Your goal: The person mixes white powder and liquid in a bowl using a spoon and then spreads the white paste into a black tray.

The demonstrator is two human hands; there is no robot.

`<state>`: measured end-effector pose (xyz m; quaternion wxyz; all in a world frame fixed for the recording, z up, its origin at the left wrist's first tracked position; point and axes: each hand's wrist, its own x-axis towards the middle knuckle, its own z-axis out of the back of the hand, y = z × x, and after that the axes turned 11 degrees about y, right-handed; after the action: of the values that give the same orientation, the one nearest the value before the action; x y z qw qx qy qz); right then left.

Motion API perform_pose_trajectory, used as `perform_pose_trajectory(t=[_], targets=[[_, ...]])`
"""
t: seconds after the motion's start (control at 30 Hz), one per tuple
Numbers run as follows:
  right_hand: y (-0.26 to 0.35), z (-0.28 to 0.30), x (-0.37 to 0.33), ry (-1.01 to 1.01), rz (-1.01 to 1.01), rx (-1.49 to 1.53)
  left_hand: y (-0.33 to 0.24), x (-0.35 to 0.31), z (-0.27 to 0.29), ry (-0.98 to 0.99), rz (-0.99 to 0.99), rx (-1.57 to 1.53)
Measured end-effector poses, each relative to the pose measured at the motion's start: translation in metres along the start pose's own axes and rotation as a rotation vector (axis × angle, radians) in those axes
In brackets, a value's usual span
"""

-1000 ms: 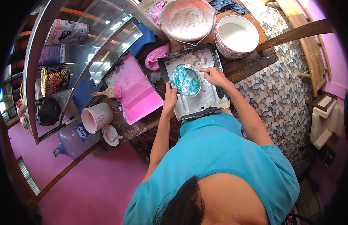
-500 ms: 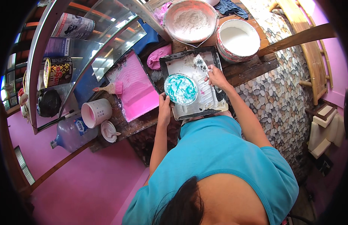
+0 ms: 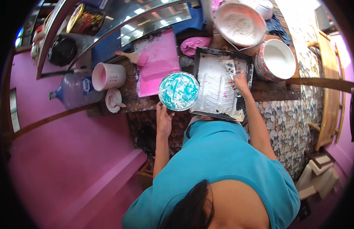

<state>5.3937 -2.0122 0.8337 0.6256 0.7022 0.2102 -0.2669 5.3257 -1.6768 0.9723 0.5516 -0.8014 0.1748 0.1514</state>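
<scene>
My left hand (image 3: 164,121) is closed on the lower rim of a round teal lid (image 3: 179,91) smeared with white. The lid is over the gap between two paint trays, overlapping the corner of the pink one. A putty knife (image 3: 230,68) with a white-crusted blade is in my right hand (image 3: 240,81), its fingers wrapped round the handle. Beneath the knife lies a black-rimmed tray (image 3: 213,76) coated with white paste. To its left, the other paint tray (image 3: 157,63) holds bright pink paint, with a paintbrush (image 3: 132,57) resting across its left edge.
A bowl of pale powder (image 3: 240,24) and a white-filled bucket (image 3: 279,59) stand at the back right. On the left are a white pail (image 3: 108,76), a small lid (image 3: 113,100) and a large water bottle (image 3: 75,91). A glass-fronted cabinet (image 3: 119,23) rises at the back left.
The view has turned, so the tabletop things appear further right. My left hand has carried the teal lid left, off the white-coated tray. My right hand keeps the putty knife over that tray.
</scene>
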Motion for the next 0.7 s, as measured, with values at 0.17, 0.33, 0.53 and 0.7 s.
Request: perform_pose_trajectory(t=[0.17, 0.33, 0.53, 0.7], targets=[[-0.038, 0.013, 0.043, 0.000, -0.081, 0.216, -0.020, -0.010, 0.049, -0.132, -0.045, -0.168], [-0.041, 0.038, 0.053, 0.054, -0.087, -0.054, -0.016, -0.030, 0.134, -0.354, -0.243, -0.336], [-0.028, 0.007, -0.018, -0.236, 0.139, -0.525, -0.008, -0.018, 0.224, -0.546, -0.374, -0.322], [-0.039, -0.010, -0.057, -0.302, 0.238, -0.735, 0.000, 0.026, 0.275, -0.713, -0.321, -0.424]])
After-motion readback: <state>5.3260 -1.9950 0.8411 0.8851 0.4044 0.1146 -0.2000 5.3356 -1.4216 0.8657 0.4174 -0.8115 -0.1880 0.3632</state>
